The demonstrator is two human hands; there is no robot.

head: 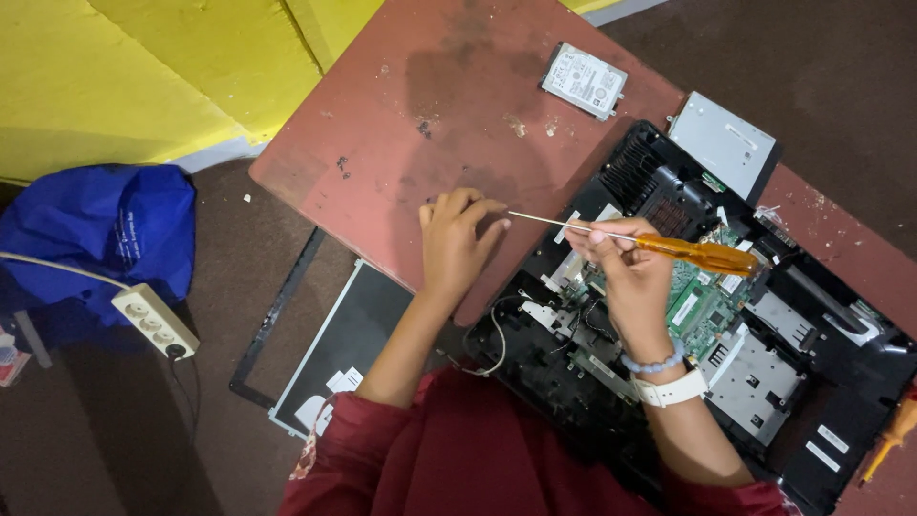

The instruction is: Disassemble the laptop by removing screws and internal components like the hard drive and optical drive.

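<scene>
Two hands, one screwdriver over the open laptop

Right hand [626, 272] pinches the orange-handled screwdriver with a thin steel shaft [702, 254], fingers pressed together where handle meets shaft. Long axis runs nearly level, handle out to my right, tip pointing left toward my left hand [457, 239]. Left hand rests on the reddish-brown worn counter [401, 124], fingers curled, touching the shaft's tip; whether it pinches anything small, I cannot tell. Black opened laptop base with exposed green circuit board [707, 315] lies under the right hand, so that hand is nearer it. Silver rectangular hard drive [584, 80] sits well apart at the counter's far edge. Second orange screwdriver [893, 440] lies at the laptop's right side.
</scene>
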